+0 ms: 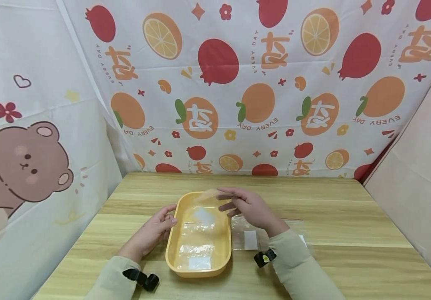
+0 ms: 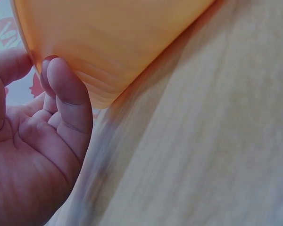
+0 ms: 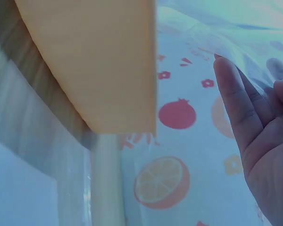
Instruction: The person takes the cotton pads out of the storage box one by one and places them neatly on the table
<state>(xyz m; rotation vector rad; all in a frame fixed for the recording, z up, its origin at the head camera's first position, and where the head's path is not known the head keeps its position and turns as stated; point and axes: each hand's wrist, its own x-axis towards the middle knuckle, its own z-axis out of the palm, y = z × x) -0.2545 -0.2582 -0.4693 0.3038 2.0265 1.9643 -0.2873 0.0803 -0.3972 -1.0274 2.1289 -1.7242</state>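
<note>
A yellow rectangular tray [image 1: 220, 241] with rounded corners stands on the table in the head view. My left hand [image 1: 154, 233] grips its left rim, with the thumb at the rim and the fingertips [image 2: 68, 82] against the outer wall. Over the tray's far right corner, my right hand [image 1: 247, 206] pinches a clear plastic bag [image 1: 209, 194], whose film also shows above the fingers in the right wrist view. Clear zip bags [image 1: 191, 251] with white labels lie inside the tray.
More clear zip bags [image 1: 239, 235] with white labels lie on the wooden table [image 1: 358, 246] right of the tray, partly under my right forearm. A fruit-print curtain [image 1: 286, 125] hangs behind the table, and a bear-print cloth [image 1: 88, 137] hangs at left.
</note>
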